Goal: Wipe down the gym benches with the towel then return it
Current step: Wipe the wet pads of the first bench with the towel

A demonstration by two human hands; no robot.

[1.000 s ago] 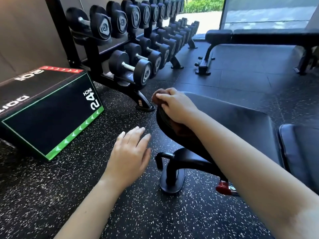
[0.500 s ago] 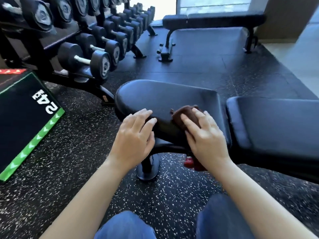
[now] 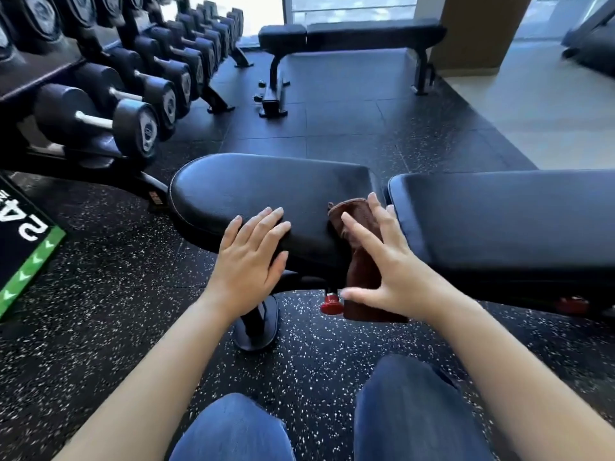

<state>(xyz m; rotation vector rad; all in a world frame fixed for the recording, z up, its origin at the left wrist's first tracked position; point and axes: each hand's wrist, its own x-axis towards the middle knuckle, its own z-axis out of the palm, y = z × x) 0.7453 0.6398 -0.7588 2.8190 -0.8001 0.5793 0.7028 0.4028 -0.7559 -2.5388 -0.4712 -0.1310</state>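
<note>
Just right of frame centre, the brown towel (image 3: pixel 361 281) draped over the near edge of the bench's seat pad (image 3: pixel 266 188), under the right hand's (image 3: pixel 392 267) spread, straight fingers (image 3: pixel 359 234), which gripped nothing. The left hand (image 3: pixel 248 261) rested flat on the pad, fingers straight. The right palm hid part of the towel; its plush, folded lower end hung beside a red knob (image 3: pixel 331 302).

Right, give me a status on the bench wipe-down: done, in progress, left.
Done: nothing provable; the pads give no clear sign of wiping. In hand: the right hand presses the brown towel over the near edge of the seat pad, with the left hand flat on that pad. Left: the back pad beside it, probably the far bench by the window, then returning the towel.
</note>
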